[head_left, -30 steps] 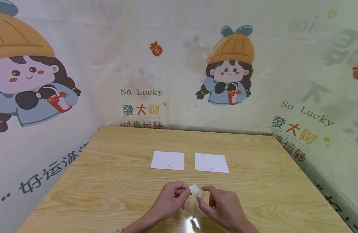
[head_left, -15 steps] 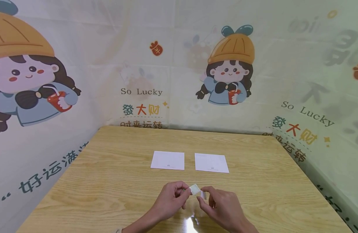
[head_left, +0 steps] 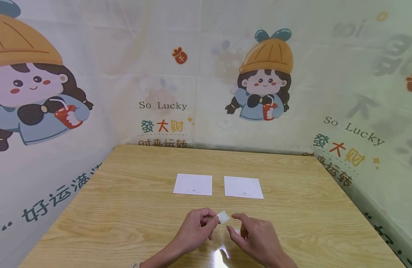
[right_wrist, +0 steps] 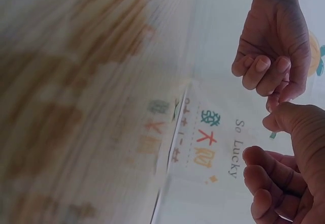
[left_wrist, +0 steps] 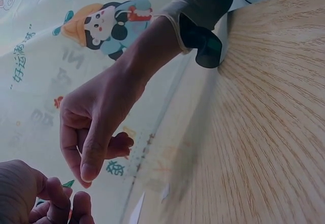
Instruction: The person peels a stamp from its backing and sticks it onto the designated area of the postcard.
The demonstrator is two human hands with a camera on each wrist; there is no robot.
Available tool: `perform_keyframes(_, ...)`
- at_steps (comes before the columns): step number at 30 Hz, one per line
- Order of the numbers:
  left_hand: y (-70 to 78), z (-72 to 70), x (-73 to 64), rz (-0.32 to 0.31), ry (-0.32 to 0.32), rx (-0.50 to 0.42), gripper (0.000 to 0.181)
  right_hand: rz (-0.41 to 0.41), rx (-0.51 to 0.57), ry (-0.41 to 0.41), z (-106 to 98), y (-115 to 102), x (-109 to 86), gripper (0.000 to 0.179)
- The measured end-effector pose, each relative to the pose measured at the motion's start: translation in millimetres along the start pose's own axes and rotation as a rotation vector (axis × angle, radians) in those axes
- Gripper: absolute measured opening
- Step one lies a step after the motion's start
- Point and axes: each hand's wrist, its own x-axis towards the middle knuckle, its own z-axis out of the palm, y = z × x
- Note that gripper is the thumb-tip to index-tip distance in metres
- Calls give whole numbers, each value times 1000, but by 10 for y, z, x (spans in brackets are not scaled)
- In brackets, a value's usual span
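Nearest, left hand (head_left: 197, 227): grip pinching small white square (head_left: 223, 217), raised above counter (head_left: 142, 208); green bit (left_wrist: 68, 184) at fingertips. Right hand (head_left: 257, 234), just beside: grip loose, thumb and forefinger apart; white scrap (head_left: 237, 231) showing behind thumb, contact unclear. Beyond, two white cards (head_left: 193, 184), flat, side by side. Farthest, printed cloth (head_left: 108, 123)

One bench (head_left: 125, 201), two white cards (head_left: 193, 184), two small pale pieces (head_left: 224, 217). One left hand (head_left: 197, 229), one right hand (head_left: 257, 234). Head view: two cartoon figures (head_left: 264, 85).
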Motion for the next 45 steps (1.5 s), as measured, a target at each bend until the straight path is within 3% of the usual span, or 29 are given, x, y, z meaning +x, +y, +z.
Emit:
perform_keyframes(8,15,7,4,-10,-7,-13,21,-24,13,36,-2,-2,2,21)
perform_keyframes(13,36,13,18,-49,-19,-78,24,-90,10,109,11,2,19,38)
perform_keyframes(24,71,14,30,-143,-43,-212,27,-251,17,218,6,-8,101,29)
perform_keyframes(31,87,29,30,-174,-70,-270,28,-295,-16,234,2,-15,112,29)
perform_keyframes(40,96,40,41,-156,-63,-230,27,-319,-53,269,-13,-20,138,30)
perform_keyframes(45,120,31,30,-120,-42,-153,25,-261,-40,244,3,16,106,32)
